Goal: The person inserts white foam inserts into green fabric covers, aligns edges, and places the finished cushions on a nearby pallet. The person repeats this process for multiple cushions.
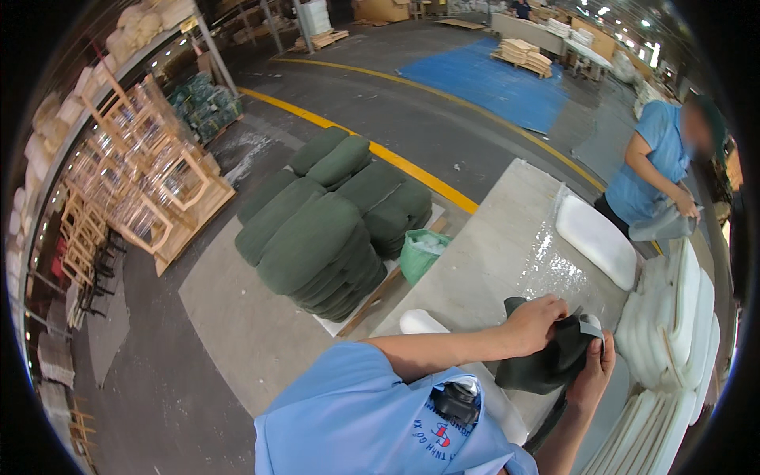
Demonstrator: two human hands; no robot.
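A dark green fabric cover (541, 370) is bunched between my hands above the table (507, 210). My left hand (537, 324) pinches its upper edge, fingers closed. My right hand (594, 374) grips the opposite edge beside a light grey strip (590, 326), thumb up. A bit of white shows at the cover's opening; I cannot tell what it belongs to. One white foam pad (598, 241) lies flat beyond my hands. Another white pad (419, 322) shows partly beneath my left forearm.
White pads (665, 317) are stacked at the right. Stacks of dark green cushions (313, 233) stand on a pallet left of the table, near a green sack (422, 255). Wooden frames (142, 166) stand farther left. At the right, a co-worker (649, 170) handles grey cloth (665, 222).
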